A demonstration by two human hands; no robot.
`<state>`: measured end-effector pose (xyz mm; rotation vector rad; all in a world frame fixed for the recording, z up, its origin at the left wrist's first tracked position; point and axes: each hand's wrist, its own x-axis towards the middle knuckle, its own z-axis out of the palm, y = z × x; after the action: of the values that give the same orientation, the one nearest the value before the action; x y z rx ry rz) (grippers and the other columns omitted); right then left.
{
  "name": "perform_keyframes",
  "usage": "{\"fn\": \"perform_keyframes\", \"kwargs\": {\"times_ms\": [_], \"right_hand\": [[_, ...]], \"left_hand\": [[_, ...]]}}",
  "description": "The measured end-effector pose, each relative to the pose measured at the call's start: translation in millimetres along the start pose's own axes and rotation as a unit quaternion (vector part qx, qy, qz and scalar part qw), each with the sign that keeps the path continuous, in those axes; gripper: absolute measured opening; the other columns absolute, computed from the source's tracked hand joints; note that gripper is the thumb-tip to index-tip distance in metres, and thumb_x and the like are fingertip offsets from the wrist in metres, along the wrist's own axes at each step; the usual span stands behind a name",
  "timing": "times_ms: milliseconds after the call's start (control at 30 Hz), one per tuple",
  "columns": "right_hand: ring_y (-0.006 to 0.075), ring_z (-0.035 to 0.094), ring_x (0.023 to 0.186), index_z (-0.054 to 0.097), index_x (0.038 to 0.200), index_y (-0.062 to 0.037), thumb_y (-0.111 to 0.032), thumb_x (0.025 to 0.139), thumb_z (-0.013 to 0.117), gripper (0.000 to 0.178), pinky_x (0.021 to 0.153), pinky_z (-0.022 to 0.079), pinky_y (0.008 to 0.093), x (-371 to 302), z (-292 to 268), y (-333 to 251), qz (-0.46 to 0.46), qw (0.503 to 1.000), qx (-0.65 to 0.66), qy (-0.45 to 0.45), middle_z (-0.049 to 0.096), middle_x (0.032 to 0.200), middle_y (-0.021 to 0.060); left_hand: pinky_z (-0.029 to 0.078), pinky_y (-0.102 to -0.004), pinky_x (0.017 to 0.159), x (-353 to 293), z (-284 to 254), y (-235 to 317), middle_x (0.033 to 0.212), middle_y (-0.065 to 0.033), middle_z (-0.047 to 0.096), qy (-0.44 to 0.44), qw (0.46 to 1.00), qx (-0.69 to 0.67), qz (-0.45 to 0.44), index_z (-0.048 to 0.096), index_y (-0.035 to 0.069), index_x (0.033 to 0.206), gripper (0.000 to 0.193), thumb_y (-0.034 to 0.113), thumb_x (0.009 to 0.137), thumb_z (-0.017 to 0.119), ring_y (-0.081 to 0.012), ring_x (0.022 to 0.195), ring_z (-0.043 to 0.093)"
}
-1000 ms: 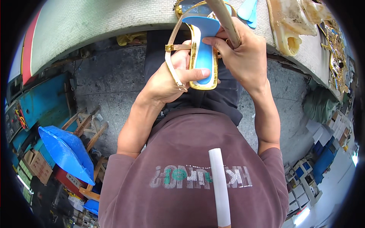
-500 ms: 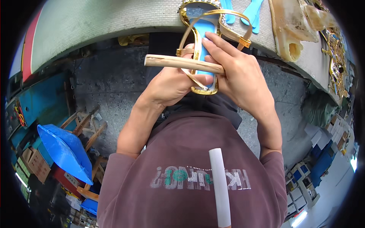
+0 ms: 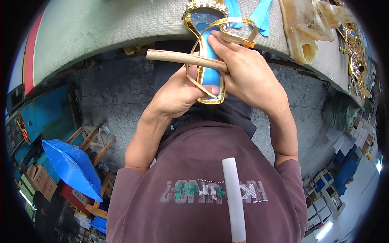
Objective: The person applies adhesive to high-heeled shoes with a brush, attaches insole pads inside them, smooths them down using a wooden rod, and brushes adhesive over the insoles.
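Note:
A gold sandal (image 3: 211, 77) with a blue insole lies lengthwise before me, its jewelled toe strap over the table edge and its heel toward my body. My left hand (image 3: 175, 91) is closed round the heel end, the thumb lying on the insole. A pale wooden stick (image 3: 178, 57) crosses above the sandal, gripped in my right hand (image 3: 253, 75). Fingers of that hand press on the insole near its middle. The thin gold ankle strap (image 3: 233, 19) loops up over the right side, and another strand runs down to the heel.
Blue insole pieces (image 3: 261, 17) lie on the mat-covered table (image 3: 121, 24). A yellowed, glue-stained block (image 3: 302, 36) stands to their right, beside a heap of gold straps (image 3: 357, 65). At lower left are a blue plastic seat (image 3: 73, 168) and wooden framing (image 3: 95, 141).
Both hands, the sandal and the stick have shifted slightly left in the view. My right fingers have slid a little farther toward the sandal's toe.

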<state>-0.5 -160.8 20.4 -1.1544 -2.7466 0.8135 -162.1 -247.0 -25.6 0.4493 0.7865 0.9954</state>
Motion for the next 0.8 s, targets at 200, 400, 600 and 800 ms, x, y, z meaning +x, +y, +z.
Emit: {"fn": "perform_keyframes", "kwargs": {"times_ms": [200,400,600,800], "right_hand": [[0.0404,0.057,0.118,0.055,0.128,0.0077,-0.003,0.08,0.061,0.049,0.103,0.047,0.0415,-9,-18,5,-0.029,0.998,0.061,-0.008,0.058,0.129,0.0262],[0.0192,0.068,0.071,0.069,0.096,0.0044,-0.034,0.104,0.045,0.045,0.058,0.051,0.0294,-156,-109,47,0.04,0.86,0.316,0.399,0.071,0.091,0.0171],[0.0119,0.063,0.054,0.069,0.091,0.0064,-0.018,0.098,0.059,0.027,0.053,0.05,0.0224,-130,-96,113,0.253,0.811,0.238,0.472,0.071,0.072,0.0118],[0.0179,0.068,0.061,0.069,0.092,0.0108,-0.015,0.096,0.054,0.03,0.059,0.056,0.0289,-172,-139,89,0.11,0.779,0.228,0.574,0.07,0.074,0.0154]], "left_hand": [[0.052,-0.0291,0.089,-2,11,6,0.117,-0.0066,0.06,0.002,0.999,-0.035,-0.003,0.047,0.001,0.133,0.053,-0.004,0.085,0.069,-0.0145,0.106,0.06],[0.053,-0.0399,0.096,-1,8,3,0.122,-0.0165,0.062,-0.009,0.996,0.038,0.081,0.046,-0.007,0.136,0.082,0.061,0.091,0.054,-0.0294,0.116,0.061],[0.059,-0.034,0.064,8,10,14,0.088,-0.0155,0.069,0.041,0.996,0.048,0.058,0.051,-0.005,0.128,0.1,0.081,0.09,0.016,-0.0251,0.069,0.07],[0.044,-0.0241,0.046,17,30,10,0.076,-0.0068,0.061,0.145,0.984,-0.01,0.1,0.045,-0.004,0.136,0.104,0.085,0.087,0.018,-0.012,0.052,0.054]]}}
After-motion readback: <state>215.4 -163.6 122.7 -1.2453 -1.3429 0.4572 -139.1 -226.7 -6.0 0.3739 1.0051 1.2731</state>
